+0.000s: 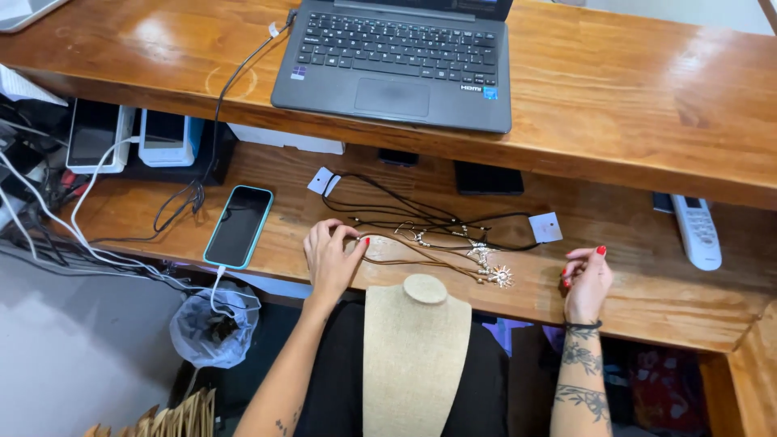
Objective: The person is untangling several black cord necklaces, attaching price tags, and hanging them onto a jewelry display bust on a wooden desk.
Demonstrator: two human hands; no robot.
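The left hand (330, 257) lies on the lower wooden worktop (647, 283) with its fingers bent over the end of a brown cord necklace (421, 257), the fingertips pinching or pressing the cord; which of the two cannot be told. The cord runs to the right to a silver sun-shaped pendant (500, 277). The right hand (584, 279) rests near the worktop's front edge, well to the right of the pendant, fingers loosely curled and holding nothing that can be seen. Behind the brown cord lie several black cord necklaces (421, 214) in a tangle, with small white tags (545, 227) at their ends. A beige fabric necklace bust (416, 356) stands upright between the two forearms, just in front of the worktop. A phone in a blue case (239, 226) lies to the left of the left hand, plugged into a white cable. On the upper shelf sits an open dark laptop (396, 69), and a white remote control (698, 231) lies at the far right.
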